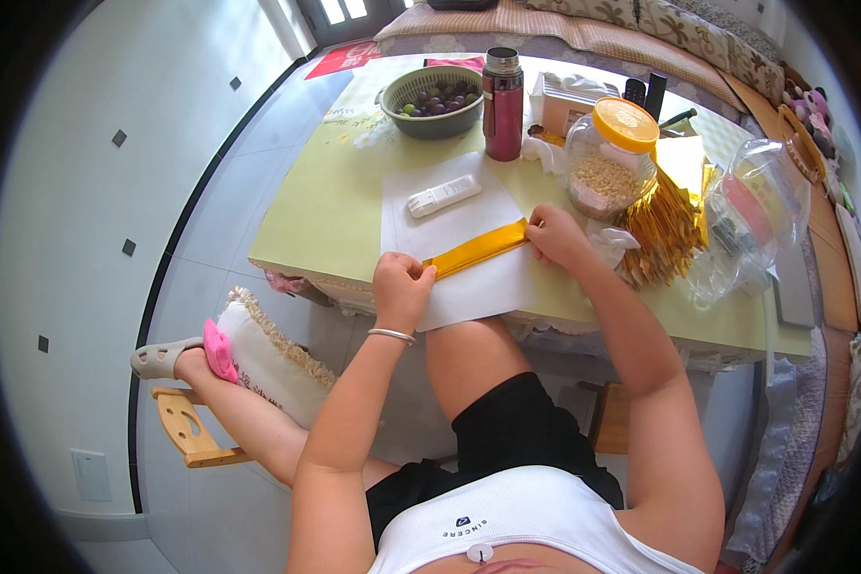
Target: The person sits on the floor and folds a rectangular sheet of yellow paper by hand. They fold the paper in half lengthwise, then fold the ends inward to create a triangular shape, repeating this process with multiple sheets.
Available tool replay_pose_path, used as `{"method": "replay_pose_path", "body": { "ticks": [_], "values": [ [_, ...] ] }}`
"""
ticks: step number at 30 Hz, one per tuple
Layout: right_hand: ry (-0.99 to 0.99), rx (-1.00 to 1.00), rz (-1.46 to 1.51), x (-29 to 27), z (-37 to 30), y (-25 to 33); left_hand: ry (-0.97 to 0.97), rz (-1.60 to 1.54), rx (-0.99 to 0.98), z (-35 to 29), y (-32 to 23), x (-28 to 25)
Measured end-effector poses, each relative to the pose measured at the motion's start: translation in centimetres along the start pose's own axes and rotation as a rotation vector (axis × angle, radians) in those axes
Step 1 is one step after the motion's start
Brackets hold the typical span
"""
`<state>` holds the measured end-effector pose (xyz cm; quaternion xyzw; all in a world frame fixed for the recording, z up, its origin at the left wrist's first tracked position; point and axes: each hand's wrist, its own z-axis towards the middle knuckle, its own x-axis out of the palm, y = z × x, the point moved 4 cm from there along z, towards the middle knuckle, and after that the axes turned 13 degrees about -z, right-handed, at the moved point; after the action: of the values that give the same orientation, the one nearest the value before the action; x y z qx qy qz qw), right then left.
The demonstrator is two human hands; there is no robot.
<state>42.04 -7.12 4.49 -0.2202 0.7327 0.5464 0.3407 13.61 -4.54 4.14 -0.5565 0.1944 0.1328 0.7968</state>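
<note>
A folded strip of shiny gold paper [478,251] is stretched between my two hands, over a white sheet of paper [407,196] at the table's near edge. My left hand [404,289], with a silver bangle at the wrist, pinches the strip's left end. At the strip's right, higher end, my right hand [558,236] has its fingers closed on it. Just beyond the strip, a white oblong object [444,195] lies on the sheet; I cannot make out its kind. A bundle of folded gold paper [662,228] sits to the right of my right hand.
Farther back on the table [316,215] stand a grey-green colander [434,122] of grapes, a dark pink thermos [503,105] and a tissue box [566,103]. A yellow-lidded jar [610,158] and a clear plastic bag [751,215] are at right. A wooden stool [189,430] is on the left.
</note>
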Motion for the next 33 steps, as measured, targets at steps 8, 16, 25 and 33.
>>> {"method": "replay_pose_path", "body": {
  "ticks": [8,16,25,33],
  "values": [
    [-0.001,-0.010,0.030,0.2,0.3,-0.6,0.022,0.043,0.057,0.0,-0.1,0.1],
    [0.007,-0.015,0.088,0.1,-0.1,-0.3,0.164,0.191,0.037,0.0,-0.5,0.5],
    [-0.321,-0.185,-0.574,0.2,-2.8,3.0,0.507,0.700,0.672,-0.3,-2.9,3.5],
    [-0.102,-0.752,-0.707,6.1,-6.0,4.3,0.546,0.727,0.633,-0.3,-3.0,3.3]
  ]
}}
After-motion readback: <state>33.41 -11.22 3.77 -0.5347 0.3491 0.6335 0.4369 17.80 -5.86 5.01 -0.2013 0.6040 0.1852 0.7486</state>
